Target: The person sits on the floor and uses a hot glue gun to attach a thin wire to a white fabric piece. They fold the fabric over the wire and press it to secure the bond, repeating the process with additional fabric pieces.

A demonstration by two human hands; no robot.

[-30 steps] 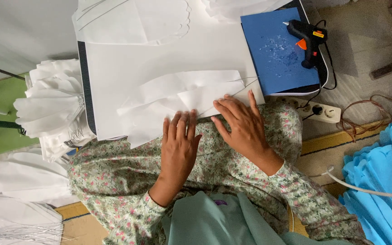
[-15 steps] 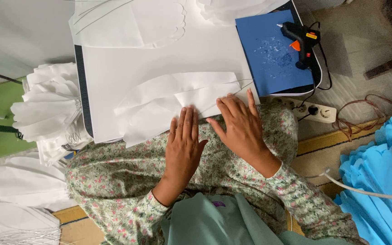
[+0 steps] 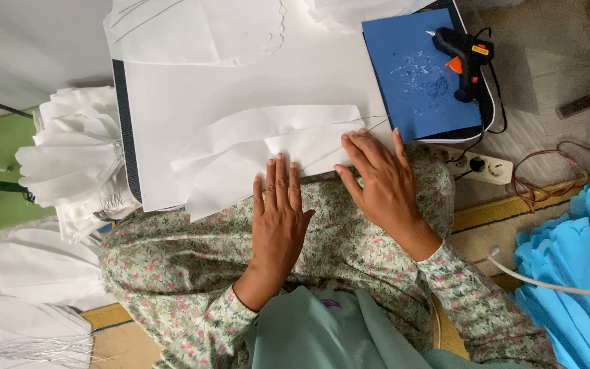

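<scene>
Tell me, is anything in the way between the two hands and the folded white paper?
Nothing visible is. The left hand and the right hand both lie flat with their fingertips already on the lower edge of the folded white paper. The glue gun sits off to the side on the blue sheet.

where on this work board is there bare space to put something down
Bare room: the white board between the scalloped sheets and the folded white fabric piece, and the blue card left of the glue gun. Crowded: the near edge, where the left hand and right hand press the fabric.
</scene>
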